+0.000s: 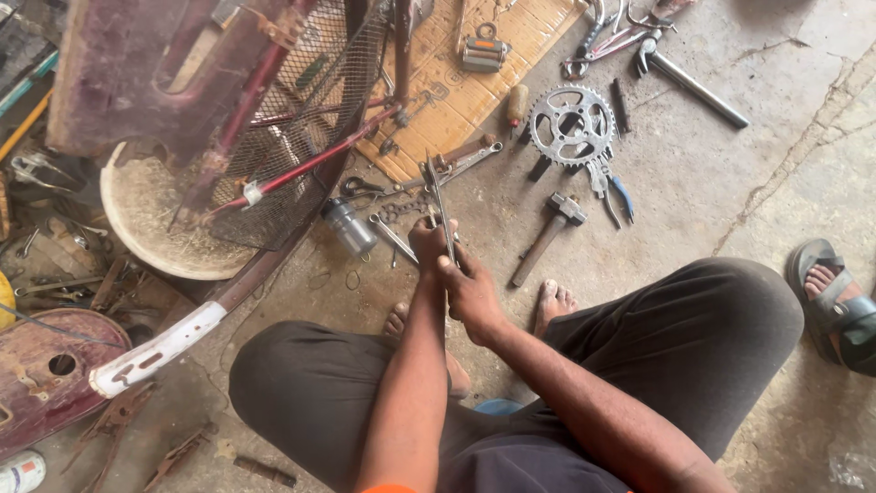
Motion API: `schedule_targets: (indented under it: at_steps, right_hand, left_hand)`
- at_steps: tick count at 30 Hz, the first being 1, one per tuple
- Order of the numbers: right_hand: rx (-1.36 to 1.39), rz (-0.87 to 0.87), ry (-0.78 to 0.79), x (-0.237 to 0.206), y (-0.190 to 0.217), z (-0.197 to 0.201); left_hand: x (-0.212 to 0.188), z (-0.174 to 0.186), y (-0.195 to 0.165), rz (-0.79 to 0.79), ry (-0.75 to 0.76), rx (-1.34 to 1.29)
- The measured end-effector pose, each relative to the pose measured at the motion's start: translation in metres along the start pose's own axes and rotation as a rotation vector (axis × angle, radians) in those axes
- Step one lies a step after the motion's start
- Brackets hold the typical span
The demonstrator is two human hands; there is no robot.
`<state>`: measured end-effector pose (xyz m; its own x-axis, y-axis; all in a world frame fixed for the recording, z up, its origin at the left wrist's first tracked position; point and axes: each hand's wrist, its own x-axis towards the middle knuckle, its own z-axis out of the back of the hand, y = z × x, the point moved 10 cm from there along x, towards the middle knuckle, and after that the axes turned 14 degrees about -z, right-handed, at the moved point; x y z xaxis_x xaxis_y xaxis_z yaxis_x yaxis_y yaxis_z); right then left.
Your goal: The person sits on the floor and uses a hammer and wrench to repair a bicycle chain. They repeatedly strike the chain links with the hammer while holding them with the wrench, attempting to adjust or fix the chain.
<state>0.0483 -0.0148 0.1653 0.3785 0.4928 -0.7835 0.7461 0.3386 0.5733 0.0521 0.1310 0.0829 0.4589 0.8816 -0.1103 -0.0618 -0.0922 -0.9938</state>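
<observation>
My left hand and my right hand are pressed close together in front of my knees, both gripping a long thin metal tool that points up and away from me. Its narrow jaws end near a spanner on the floor. I cannot tell exactly what kind of tool it is. My forearms cross low in the view, above my dark trousers and bare feet.
A hammer, a chainring sprocket, blue-handled pliers, a padlock on cardboard and more tools lie ahead. A maroon bicycle frame with wire basket stands at left. A small grey bottle lies nearby. Another person's sandalled foot is at right.
</observation>
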Motion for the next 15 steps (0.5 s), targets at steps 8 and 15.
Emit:
schedule_targets:
  at_steps: [8, 15]
  right_hand:
    - [-0.004, -0.109, -0.098, 0.018, -0.034, 0.029]
    - [0.117, -0.308, -0.046, 0.021, -0.034, 0.022]
  left_hand:
    - [-0.032, 0.011, 0.055, 0.037, -0.071, 0.463]
    - [-0.019, 0.002, 0.045, -0.094, -0.067, 0.360]
